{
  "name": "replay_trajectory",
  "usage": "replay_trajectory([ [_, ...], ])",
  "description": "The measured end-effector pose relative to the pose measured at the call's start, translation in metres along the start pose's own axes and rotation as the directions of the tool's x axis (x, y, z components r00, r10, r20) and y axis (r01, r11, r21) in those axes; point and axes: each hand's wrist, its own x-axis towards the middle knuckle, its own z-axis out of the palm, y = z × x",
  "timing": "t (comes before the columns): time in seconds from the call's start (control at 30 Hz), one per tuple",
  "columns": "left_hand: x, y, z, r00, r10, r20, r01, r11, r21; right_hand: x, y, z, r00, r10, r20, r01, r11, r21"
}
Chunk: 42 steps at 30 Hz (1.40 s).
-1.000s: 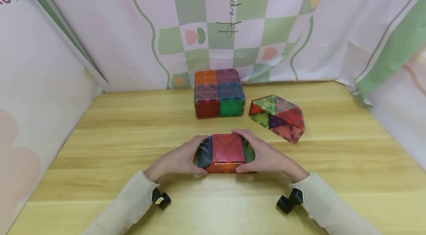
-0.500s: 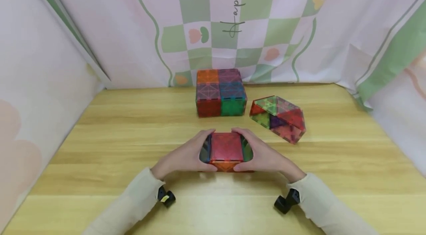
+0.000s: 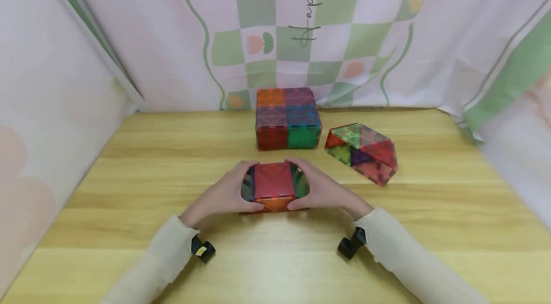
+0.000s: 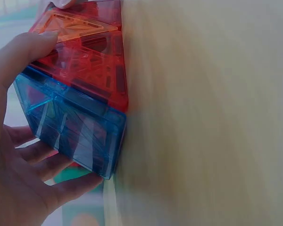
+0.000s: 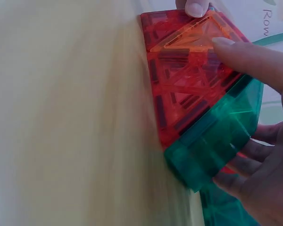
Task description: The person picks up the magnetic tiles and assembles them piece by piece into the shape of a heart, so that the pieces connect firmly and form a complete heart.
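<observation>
A block of see-through magnetic tiles (image 3: 274,180) stands between both hands near the middle of the table. It has a red square top, an orange triangle (image 4: 68,26) set among red ones on the near side, a sloping blue left end (image 4: 70,122) and a sloping green right end (image 5: 217,132). My left hand (image 3: 224,193) grips the blue end, thumb on the near face and fingers on the far side. My right hand (image 3: 320,188) grips the green end in the same way. Whether the block's base touches the table is hard to tell.
Behind stands a larger tile box (image 3: 287,120) with orange, purple, blue, red and green panels. To its right lies an open-sided tile shape (image 3: 361,153) in green, red and purple. A printed curtain (image 3: 292,41) hangs along the back edge of the wooden table (image 3: 107,184).
The block and both hands have shifted left and slightly away from me. My left fingers moved up round the block's far top edge. The two other tile shapes stayed put.
</observation>
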Motion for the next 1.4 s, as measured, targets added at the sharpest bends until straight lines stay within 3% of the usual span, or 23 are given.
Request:
replay_trajectory([
  [0.27, -0.009, -0.022, -0.028, 0.996, -0.059, -0.060, 0.060, 0.998, 0.015, 0.045, -0.008, 0.008, 1.000, 0.004, 0.014, -0.004, 1.000, -0.002],
  [0.47, -0.020, -0.044, -0.046, 0.983, -0.125, -0.133, 0.128, 0.991, 0.021, 0.067, -0.013, 0.014, 1.000, -0.012, -0.008, 0.013, 0.998, 0.056],
  [0.63, -0.029, -0.064, -0.063, 0.963, -0.188, -0.193, 0.199, 0.979, 0.042, 0.069, -0.010, 0.015, 0.999, -0.014, -0.045, 0.019, 0.994, 0.105],
  [0.83, -0.040, -0.080, -0.078, 0.922, -0.293, -0.251, 0.311, 0.950, 0.035, 0.060, 0.000, 0.010, 0.991, -0.001, -0.134, 0.017, 0.993, 0.121],
  [1.0, -0.043, -0.082, -0.082, 0.912, -0.317, -0.258, 0.332, 0.943, 0.015, 0.049, 0.008, 0.001, 0.971, 0.014, -0.239, 0.031, 0.983, 0.183],
  [1.17, -0.045, -0.076, -0.084, 0.911, -0.294, -0.290, 0.313, 0.950, 0.020, 0.040, 0.009, -0.015, 0.937, 0.010, -0.348, 0.069, 0.974, 0.214],
  [1.27, -0.041, -0.069, -0.084, 0.904, -0.205, -0.376, 0.248, 0.966, 0.070, 0.039, 0.006, -0.026, 0.905, 0.037, -0.424, 0.061, 0.975, 0.216],
  [1.33, -0.035, -0.061, -0.081, 0.879, -0.126, -0.460, 0.195, 0.975, 0.105, 0.039, 0.005, -0.034, 0.883, 0.068, -0.465, 0.038, 0.976, 0.215],
  [1.4, -0.023, -0.050, -0.076, 0.834, -0.047, -0.550, 0.131, 0.985, 0.116, 0.041, 0.004, -0.041, 0.863, 0.099, -0.495, 0.005, 0.979, 0.204],
])
